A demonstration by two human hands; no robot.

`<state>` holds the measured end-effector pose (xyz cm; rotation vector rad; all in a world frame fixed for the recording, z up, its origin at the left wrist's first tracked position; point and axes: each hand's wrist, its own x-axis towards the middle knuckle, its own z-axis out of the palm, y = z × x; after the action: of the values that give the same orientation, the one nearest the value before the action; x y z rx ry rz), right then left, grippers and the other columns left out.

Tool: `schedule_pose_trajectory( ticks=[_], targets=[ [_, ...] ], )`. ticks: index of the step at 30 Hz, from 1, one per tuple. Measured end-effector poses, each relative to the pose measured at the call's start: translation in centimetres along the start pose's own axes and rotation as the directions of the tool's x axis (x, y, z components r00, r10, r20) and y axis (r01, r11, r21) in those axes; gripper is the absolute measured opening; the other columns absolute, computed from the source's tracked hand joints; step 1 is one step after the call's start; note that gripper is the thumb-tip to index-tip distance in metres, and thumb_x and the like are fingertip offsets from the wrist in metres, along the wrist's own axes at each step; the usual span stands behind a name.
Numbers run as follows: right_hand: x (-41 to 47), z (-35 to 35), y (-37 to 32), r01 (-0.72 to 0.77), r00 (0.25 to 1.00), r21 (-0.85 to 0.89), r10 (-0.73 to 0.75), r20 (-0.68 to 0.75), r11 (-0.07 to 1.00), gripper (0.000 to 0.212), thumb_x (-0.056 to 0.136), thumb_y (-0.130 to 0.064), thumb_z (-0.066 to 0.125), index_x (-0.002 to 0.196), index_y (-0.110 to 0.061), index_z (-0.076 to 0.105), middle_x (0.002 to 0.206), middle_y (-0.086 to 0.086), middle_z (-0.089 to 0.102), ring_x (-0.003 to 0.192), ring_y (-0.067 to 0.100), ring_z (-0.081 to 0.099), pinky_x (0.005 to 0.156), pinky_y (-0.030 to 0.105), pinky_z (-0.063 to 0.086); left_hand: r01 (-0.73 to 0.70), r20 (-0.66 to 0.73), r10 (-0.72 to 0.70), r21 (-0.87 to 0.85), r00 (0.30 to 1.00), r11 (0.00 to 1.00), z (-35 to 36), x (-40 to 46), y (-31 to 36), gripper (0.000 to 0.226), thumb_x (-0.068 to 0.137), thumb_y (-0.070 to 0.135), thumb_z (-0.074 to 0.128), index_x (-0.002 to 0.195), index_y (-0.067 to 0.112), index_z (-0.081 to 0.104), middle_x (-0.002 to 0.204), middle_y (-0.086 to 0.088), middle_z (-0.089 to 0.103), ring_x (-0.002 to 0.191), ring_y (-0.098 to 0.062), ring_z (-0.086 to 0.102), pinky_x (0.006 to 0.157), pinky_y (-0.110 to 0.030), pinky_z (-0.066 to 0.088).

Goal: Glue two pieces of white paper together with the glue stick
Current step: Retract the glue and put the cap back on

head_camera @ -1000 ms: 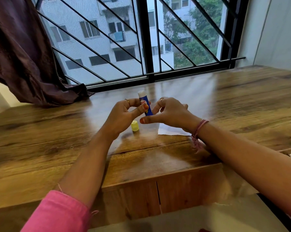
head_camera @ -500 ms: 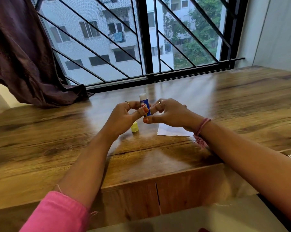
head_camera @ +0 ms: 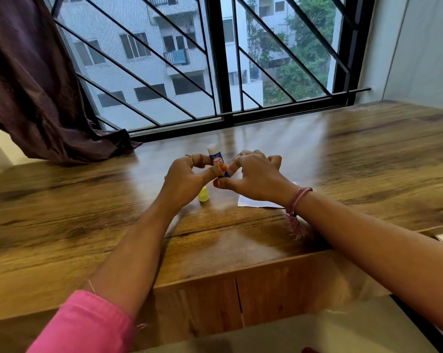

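evidently both hands, left [head_camera: 187, 178] and right [head_camera: 253, 174], pinch the uncapped glue stick [head_camera: 217, 161] upright above the surface [head_camera: 88, 212], probably to twist glue out; yellow cap [head_camera: 203, 194] and white paper [head_camera: 256, 202] wait beneath.

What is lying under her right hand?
White paper lies on the table beneath the right hand. Only one corner shows; the rest, and any second sheet, is covered.

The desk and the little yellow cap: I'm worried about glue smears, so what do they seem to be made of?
The desk looks like wood or wood-look laminate with a semi-gloss finish: grain streaks show, and window light reflects off it. The yellow cap appears to be smooth moulded plastic, slightly translucent.
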<state>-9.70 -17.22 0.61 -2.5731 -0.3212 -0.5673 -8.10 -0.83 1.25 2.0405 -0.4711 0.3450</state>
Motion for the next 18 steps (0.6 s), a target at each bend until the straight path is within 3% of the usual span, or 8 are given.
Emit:
schedule_pose_trajectory(
  ticks=[2,5,7,9,12,15,18],
  targets=[
    [0.0,-0.5,0.1,-0.001,0.997,0.06,-0.004,0.075,0.998,0.026,0.071,-0.066,0.063,0.073,-0.041,0.057,0.093,-0.011,0.057,0.094,0.011,0.051,0.076,0.037,0.026,0.003,0.012,-0.003,-0.017,1.0,1.0,-0.1,0.0,0.0,0.023,0.079,0.035,0.072,0.096,0.02,0.07,0.103,-0.004,0.067,0.105,-0.018,0.058,0.08,-0.021,0.039],
    [-0.1,-1.2,0.1,-0.009,0.99,0.282,-0.031,0.139,0.96,0.026,0.071,-0.052,0.073,0.083,-0.03,0.066,0.082,-0.015,0.06,0.076,0.002,0.051,0.08,0.039,0.041,0.013,0.014,-0.013,-0.041,1.0,0.999,-0.3,0.2,-0.1,0.032,0.076,0.038,0.074,0.098,0.016,0.071,0.105,-0.007,0.067,0.105,-0.018,0.06,0.084,-0.024,0.041],
    [-0.2,-1.4,0.0,-0.038,0.982,0.432,-0.046,0.183,0.901,0.033,0.07,-0.04,0.079,0.092,-0.017,0.069,0.086,-0.005,0.069,0.075,0.007,0.06,0.083,0.038,0.051,0.015,0.019,-0.014,-0.06,1.0,0.998,-0.3,0.2,-0.1,0.037,0.073,0.041,0.074,0.1,0.015,0.071,0.106,-0.007,0.068,0.106,-0.02,0.06,0.09,-0.03,0.043],
    [-0.3,-1.4,0.1,-0.076,0.978,0.55,-0.046,0.205,0.831,0.039,0.07,-0.027,0.082,0.1,-0.008,0.066,0.094,0.012,0.073,0.087,0.023,0.069,0.09,0.043,0.052,0.007,0.031,-0.005,-0.067,1.0,0.998,-0.3,0.0,0.0,0.043,0.068,0.047,0.073,0.1,0.018,0.071,0.107,-0.007,0.067,0.106,-0.021,0.06,0.092,-0.035,0.045],
    [-0.1,-1.4,0.3,-0.096,0.983,0.591,-0.018,0.184,0.801,0.04,0.069,-0.02,0.082,0.101,-0.003,0.066,0.096,0.023,0.072,0.096,0.037,0.067,0.093,0.051,0.05,-0.012,0.076,0.019,-0.083,0.997,0.997,-0.4,-0.1,0.3,0.04,0.066,0.05,0.068,0.099,0.027,0.07,0.11,-0.002,0.066,0.107,-0.017,0.059,0.09,-0.032,0.046],
    [0.0,-1.5,0.6,-0.129,0.98,0.601,0.008,0.2,0.789,0.03,0.068,-0.019,0.083,0.092,-0.006,0.07,0.094,0.018,0.073,0.089,0.028,0.069,0.092,0.044,0.052,0.033,0.12,-0.017,-0.134,0.993,0.99,-1.7,0.2,0.2,0.04,0.071,0.055,0.06,0.104,0.034,0.065,0.108,0.008,0.066,0.102,0.001,0.059,0.08,-0.018,0.042],
    [0.1,-1.4,0.8,-0.158,0.971,0.611,0.008,0.24,0.776,0.023,0.068,-0.02,0.083,0.087,-0.012,0.072,0.093,0.012,0.075,0.082,0.016,0.068,0.09,0.034,0.054,0.109,0.206,-0.095,-0.061,0.974,0.992,-3.6,0.7,-0.8,0.057,0.066,0.054,0.068,0.116,0.03,0.062,0.111,0.007,0.066,0.101,-0.003,0.061,0.077,-0.016,0.043]
  ],
)
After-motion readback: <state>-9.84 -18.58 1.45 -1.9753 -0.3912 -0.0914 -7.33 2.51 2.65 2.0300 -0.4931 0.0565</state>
